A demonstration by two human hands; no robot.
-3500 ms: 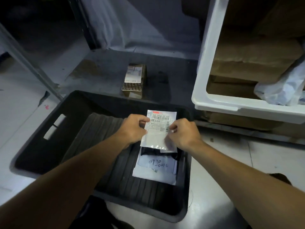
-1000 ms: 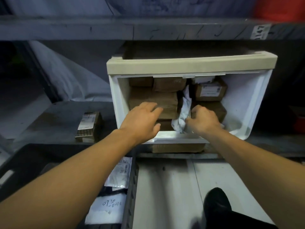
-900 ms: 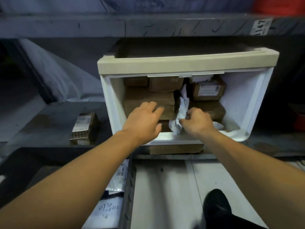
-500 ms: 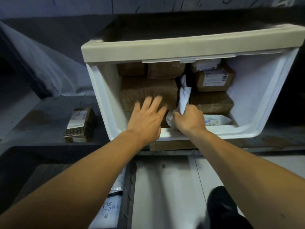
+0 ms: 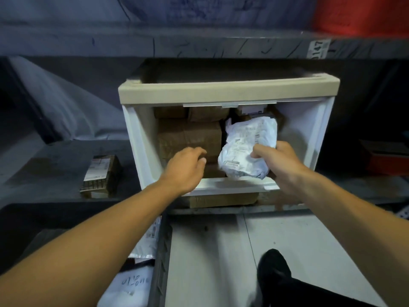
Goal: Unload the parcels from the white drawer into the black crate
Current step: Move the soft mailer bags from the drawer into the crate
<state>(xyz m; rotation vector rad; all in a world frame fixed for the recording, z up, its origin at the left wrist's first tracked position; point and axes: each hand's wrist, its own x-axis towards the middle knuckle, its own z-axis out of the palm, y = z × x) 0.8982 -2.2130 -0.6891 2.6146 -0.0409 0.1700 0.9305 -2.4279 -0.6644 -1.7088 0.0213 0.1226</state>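
Both bare arms stretched far forward, left hand (image 5: 184,168) palm down with fingers loosely curled and holding nothing, right hand (image 5: 276,159) clenched in a grip

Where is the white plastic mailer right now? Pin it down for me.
In the head view, the white plastic mailer is right of centre, gripped by the right hand over the white drawer's front, beside the brown boxes.

Crumpled white parcel (image 5: 247,149) above white drawer (image 5: 230,187) front; brown boxes (image 5: 190,138) inside.

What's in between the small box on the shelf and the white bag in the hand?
In the head view, the white drawer's left wall and the left hand lie between the small box and the white bag.
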